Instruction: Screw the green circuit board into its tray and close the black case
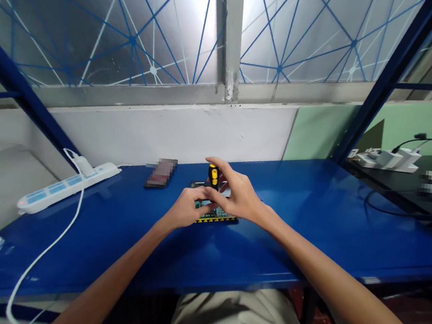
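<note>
My right hand (238, 192) grips a black-and-yellow screwdriver (213, 176), its handle upright between thumb and fingers. Below it on the blue table lies a green circuit board (220, 213), with a yellow-and-black striped front edge. My left hand (186, 207) reaches in from the left, its thumb and forefinger drawn together at the board, close under the screwdriver handle. Whatever those fingertips pinch is hidden. The screwdriver's tip is also covered by my fingers. A dark part of the item shows behind my left hand.
A dark, blurred phone-like slab (161, 173) lies behind and left of my hands. On the left a white power strip (64, 188) has a plug and a white cable (75, 214) trailing over the blue table (287, 250). Blue frame posts flank the table; a wall and windows stand behind.
</note>
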Action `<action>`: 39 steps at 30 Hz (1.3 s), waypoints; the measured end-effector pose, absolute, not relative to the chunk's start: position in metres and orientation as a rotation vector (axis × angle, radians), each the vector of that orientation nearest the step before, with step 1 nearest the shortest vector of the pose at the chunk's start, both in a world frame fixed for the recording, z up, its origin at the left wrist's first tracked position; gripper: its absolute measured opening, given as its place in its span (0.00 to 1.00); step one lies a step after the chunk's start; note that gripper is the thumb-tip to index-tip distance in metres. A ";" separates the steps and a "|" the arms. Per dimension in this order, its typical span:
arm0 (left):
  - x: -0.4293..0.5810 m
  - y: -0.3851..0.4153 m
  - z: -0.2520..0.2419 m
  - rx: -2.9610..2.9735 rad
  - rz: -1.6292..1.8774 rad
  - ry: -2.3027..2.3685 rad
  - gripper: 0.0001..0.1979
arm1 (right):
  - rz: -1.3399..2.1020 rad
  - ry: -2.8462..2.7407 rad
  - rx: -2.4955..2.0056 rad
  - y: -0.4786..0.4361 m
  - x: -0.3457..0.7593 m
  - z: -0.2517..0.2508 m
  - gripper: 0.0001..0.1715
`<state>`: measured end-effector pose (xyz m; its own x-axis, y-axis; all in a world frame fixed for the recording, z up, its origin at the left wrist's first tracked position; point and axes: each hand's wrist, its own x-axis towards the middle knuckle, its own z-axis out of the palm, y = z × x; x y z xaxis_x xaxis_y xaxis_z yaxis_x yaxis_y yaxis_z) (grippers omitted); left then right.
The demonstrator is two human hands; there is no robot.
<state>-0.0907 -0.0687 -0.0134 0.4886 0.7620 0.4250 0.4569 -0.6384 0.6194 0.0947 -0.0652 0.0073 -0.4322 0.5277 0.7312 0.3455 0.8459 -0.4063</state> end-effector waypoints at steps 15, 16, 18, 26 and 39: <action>-0.091 -0.068 -0.015 2.314 0.969 1.005 0.06 | 0.282 -2.059 -0.637 -0.064 0.096 0.008 0.38; -0.091 -0.068 -0.016 2.308 0.985 1.007 0.05 | 0.283 -2.055 -0.635 -0.064 0.096 0.008 0.38; -0.090 -0.067 -0.016 2.280 0.986 1.016 0.05 | 0.278 -2.048 -0.638 -0.065 0.095 0.008 0.37; -0.088 -0.069 -0.013 2.229 1.027 1.039 0.07 | 0.257 -2.067 -0.647 -0.066 0.096 0.010 0.33; -0.088 -0.068 -0.015 2.242 1.123 1.034 0.07 | 0.219 -2.075 -0.659 -0.069 0.097 0.012 0.32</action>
